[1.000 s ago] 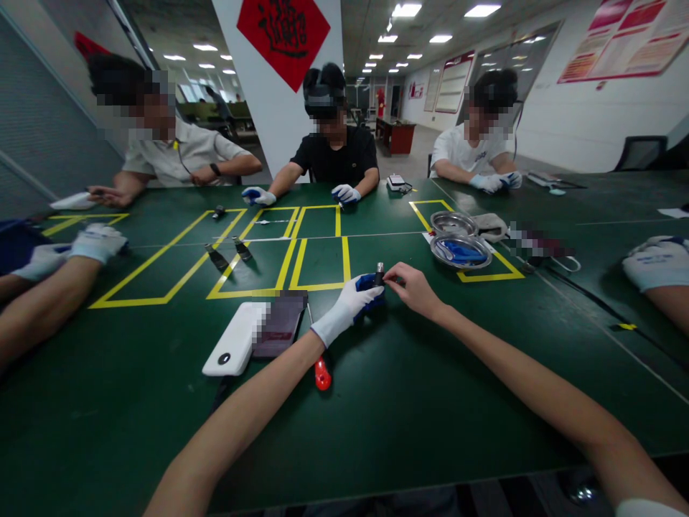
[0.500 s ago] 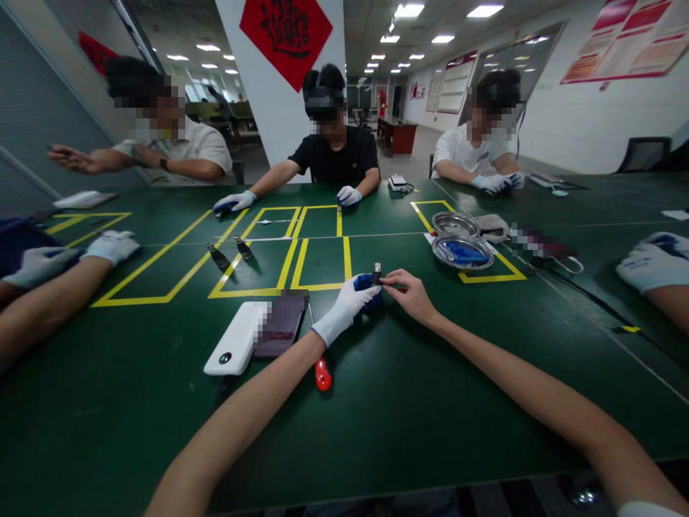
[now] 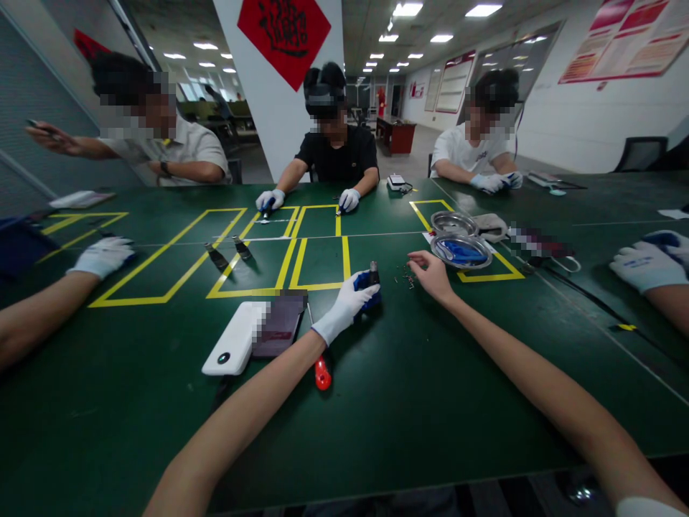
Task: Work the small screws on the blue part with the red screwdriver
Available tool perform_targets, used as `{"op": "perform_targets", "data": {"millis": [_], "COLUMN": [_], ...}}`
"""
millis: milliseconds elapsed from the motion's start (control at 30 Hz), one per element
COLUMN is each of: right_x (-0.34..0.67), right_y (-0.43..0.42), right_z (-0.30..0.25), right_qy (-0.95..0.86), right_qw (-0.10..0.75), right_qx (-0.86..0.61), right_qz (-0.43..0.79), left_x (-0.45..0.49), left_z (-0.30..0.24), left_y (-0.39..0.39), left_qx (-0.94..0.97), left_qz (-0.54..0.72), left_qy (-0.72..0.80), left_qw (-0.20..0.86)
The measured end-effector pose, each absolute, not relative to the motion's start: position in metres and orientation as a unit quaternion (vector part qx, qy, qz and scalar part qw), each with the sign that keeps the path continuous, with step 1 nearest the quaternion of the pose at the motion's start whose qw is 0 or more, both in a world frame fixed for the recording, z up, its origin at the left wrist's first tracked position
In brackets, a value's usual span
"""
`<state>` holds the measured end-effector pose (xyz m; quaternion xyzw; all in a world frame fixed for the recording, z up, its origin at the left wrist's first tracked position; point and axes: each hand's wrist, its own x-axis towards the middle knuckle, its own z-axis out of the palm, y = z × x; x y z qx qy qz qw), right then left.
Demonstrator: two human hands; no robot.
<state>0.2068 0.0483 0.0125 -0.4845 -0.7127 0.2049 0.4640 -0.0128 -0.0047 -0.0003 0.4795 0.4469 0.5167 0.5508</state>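
Note:
My left hand (image 3: pixel 352 305), in a white glove with blue fingers and palm, is closed around a small black cylinder (image 3: pixel 374 272) with a silvery top, held upright. Bare and ungloved, my right hand (image 3: pixel 432 276) is to the right of it, apart from the cylinder, fingers stretched out. Beside those fingertips lie several tiny metal pieces that look like screws (image 3: pixel 405 277), too small to make out fully. A screwdriver (image 3: pixel 323 375) with a red handle lies below my left wrist, its shaft partly hidden.
A white phone (image 3: pixel 235 339) and a dark phone (image 3: pixel 280 323) lie left of my forearm. Two dark tapered cylinders (image 3: pixel 242 248) stand farther off. Metal dishes (image 3: pixel 461 263) sit at right, one holding something blue. Co-workers' gloved hands (image 3: pixel 270 199) rest around the green table (image 3: pixel 430 416).
My right hand has let go of the cylinder and moved right. Several small metal pieces now show beside it. My left hand stays nearly still. Across the table, a co-worker's gloved hand has shifted right.

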Motion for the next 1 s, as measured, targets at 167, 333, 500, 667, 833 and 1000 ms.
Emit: {"op": "perform_targets", "data": {"millis": [167, 333, 500, 667, 833, 1000], "right_x": [0.234, 0.223, 0.210, 0.204, 0.204, 0.205], "right_y": [0.079, 0.092, 0.095, 0.091, 0.088, 0.085], "right_z": [0.011, 0.011, 0.012, 0.013, 0.015, 0.014], "right_qy": [-0.754, -0.765, -0.761, -0.770, -0.785, -0.822], "right_qw": [0.312, 0.191, 0.114, 0.092, 0.091, 0.089], "right_qx": [-0.550, -0.600, -0.635, -0.631, -0.612, -0.562], "right_qz": [0.178, 0.137, 0.072, 0.035, 0.018, -0.021], "left_x": [-0.013, -0.009, -0.008, -0.011, -0.014, -0.015], "left_z": [0.000, 0.007, 0.008, 0.005, 0.004, 0.007], "left_y": [-0.004, -0.007, -0.006, -0.004, -0.004, -0.006], "left_qx": [0.465, 0.438, 0.438, 0.449, 0.446, 0.445], "left_qz": [0.513, 0.534, 0.529, 0.531, 0.520, 0.511], "left_qy": [0.449, 0.445, 0.446, 0.442, 0.450, 0.455], "left_qw": [0.566, 0.570, 0.574, 0.567, 0.573, 0.578]}}
